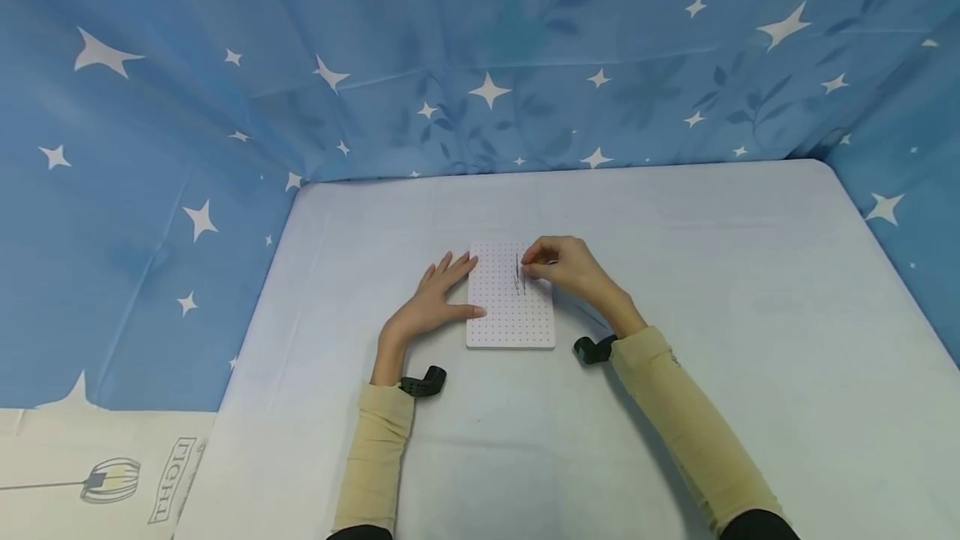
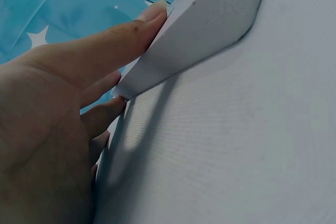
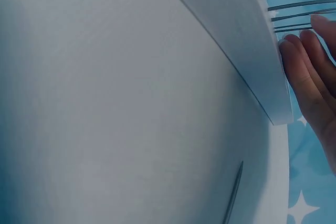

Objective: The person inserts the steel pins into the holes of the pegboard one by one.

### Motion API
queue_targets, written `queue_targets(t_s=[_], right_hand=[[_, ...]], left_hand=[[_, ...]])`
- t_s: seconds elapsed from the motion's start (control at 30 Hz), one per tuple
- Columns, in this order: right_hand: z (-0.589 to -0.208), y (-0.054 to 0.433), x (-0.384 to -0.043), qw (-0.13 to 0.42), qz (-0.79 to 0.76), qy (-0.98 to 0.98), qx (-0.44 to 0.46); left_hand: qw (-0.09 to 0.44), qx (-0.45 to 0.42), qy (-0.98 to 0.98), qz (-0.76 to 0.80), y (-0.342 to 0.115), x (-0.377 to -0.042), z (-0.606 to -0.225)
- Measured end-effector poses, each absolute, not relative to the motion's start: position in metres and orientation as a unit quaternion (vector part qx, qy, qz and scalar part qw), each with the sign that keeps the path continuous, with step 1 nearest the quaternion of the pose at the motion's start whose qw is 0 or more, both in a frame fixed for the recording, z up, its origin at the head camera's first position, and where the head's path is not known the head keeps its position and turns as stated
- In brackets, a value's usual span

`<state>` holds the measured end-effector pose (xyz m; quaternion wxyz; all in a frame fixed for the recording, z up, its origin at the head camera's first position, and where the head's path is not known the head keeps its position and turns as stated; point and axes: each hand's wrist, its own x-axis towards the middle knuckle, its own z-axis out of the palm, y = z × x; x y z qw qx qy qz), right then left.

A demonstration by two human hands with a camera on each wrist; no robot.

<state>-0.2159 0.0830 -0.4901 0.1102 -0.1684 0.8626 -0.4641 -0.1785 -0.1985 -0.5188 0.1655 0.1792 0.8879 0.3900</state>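
A white pegboard (image 1: 510, 327) with rows of small holes lies on the table. Several thin dark rods (image 3: 299, 3) stand up from it in the right wrist view. At the board's left side is my left hand (image 1: 429, 305), fingers spread and fairly straight, with the thumb resting on the edge. Over the upper right of the board, my right hand (image 1: 567, 263) pinches a thin rod between thumb and fingers, beside the standing ones. Its fingertips are close to the board's surface; whether the rod's lower end sits in a hole is hard to tell.
Another thin pointed rod (image 3: 234, 190) lies on the table to the right of the board, near my right wrist. The white-covered table (image 1: 712, 290) extends around the board. A blue star-patterned curtain (image 1: 480, 40) hangs behind and at the sides.
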Motion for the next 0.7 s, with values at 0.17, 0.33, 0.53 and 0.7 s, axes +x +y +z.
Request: queue_targets(t_s=[0.17,0.33,0.53,0.7], right_hand=[[-0.4897,0.0830,-0.2131,0.109,-0.457,0.867,-0.163],[-0.4899,0.0843,-0.2137,0.102,-0.454,0.868,-0.172],[-0.4877,0.0843,-0.2141,0.104,-0.450,0.871,-0.168],[-0.4890,0.0851,-0.2130,0.110,-0.446,0.873,-0.163]], left_hand=[[0.166,0.182,0.887,0.390,-0.1990,-0.1774,-0.5199],[0.164,0.185,0.886,0.393,-0.1981,-0.1785,-0.5187],[0.161,0.185,0.885,0.396,-0.1984,-0.1797,-0.5179],[0.163,0.182,0.888,0.390,-0.1994,-0.1794,-0.5202]])
